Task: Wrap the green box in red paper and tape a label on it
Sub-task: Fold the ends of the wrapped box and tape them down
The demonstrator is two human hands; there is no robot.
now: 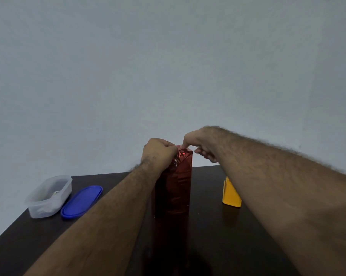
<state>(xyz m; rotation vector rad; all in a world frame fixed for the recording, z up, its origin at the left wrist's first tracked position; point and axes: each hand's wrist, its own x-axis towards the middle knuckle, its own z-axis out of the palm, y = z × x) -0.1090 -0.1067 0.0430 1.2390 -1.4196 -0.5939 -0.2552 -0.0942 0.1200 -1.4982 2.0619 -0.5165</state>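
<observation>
The tall box, already covered in red paper, stands upright mid-counter. The left hand grips the crumpled paper at its top left, likely steadying the fold, while the right hand presses one fingertip onto the top, other fingers loosely curled.

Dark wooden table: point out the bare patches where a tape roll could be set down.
Dark wooden table: bare between the blue oval lid and the tall red-wrapped box, under the left forearm; also between that box and the yellow plastic object. Crowded at the left edge, where the clear plastic tub sits beside the lid.
</observation>
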